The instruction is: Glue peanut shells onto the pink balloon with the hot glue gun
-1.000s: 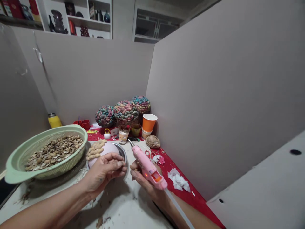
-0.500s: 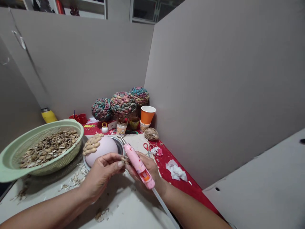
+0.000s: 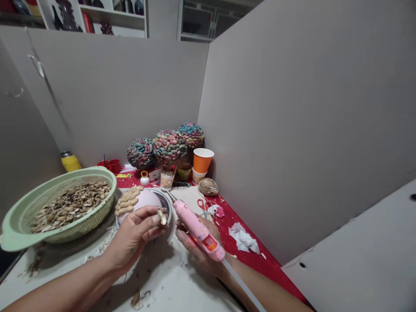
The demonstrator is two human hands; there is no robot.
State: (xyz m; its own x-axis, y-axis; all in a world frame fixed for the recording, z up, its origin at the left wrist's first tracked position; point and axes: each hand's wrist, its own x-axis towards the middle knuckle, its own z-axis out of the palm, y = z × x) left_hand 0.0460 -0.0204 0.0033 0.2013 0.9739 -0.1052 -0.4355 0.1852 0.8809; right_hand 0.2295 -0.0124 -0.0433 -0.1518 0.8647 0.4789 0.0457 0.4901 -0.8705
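A peanut shell [image 3: 162,216], its pale inside showing, is pinched between the thumb and fingers of my left hand [image 3: 138,232]. My right hand [image 3: 203,242] is wrapped round a pink glue gun [image 3: 197,227], whose metal tip points up and left and whose clear glue stick trails from the back. Behind my left hand, a pale pink ball [image 3: 147,199] rests in a metal bowl [image 3: 168,208]. Shells [image 3: 129,200] cover the ball's upper left part. The tip of the gun is beside the bowl's rim, apart from the shell.
On the left stands a green colander [image 3: 110,195] full of shells. Farther back are colourful shell-covered balls [image 3: 169,147], an orange cup [image 3: 202,161], a twine ball [image 3: 208,187] and a yellow bottle [image 3: 70,162]. Red scissors [image 3: 201,203] and crumpled tissue [image 3: 243,237] lie at the right.
My hands have moved apart. The shell in my left hand has turned so its inside shows, and the glue gun has shifted slightly right. The whole view has tilted up a little.
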